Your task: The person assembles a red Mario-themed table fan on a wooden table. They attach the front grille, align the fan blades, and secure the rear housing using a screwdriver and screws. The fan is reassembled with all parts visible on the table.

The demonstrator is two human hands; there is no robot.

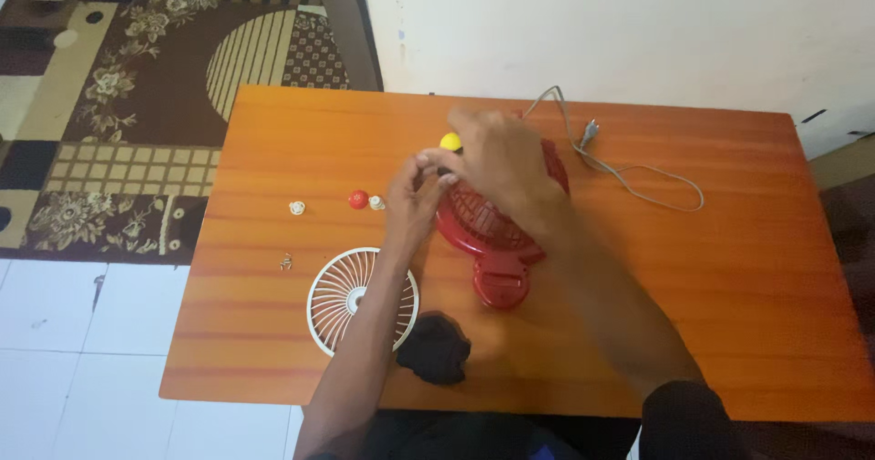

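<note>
1. We see the small red plastic fan body (497,232) lying flat mid-counter (729,268), base toward us.
2. Our right hand (501,164) holds a yellow-handled screwdriver (450,142) over its far edge.
3. Our left hand (415,191) pinches beside it; what, we cannot tell.
4. The white round grille (342,300) lies nearer left.

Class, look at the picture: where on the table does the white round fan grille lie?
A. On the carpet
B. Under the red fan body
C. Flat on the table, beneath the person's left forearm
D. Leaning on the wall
C: the white fan grille lies flat on the orange table, partly crossed by the left forearm, apart from the red fan body.
</note>
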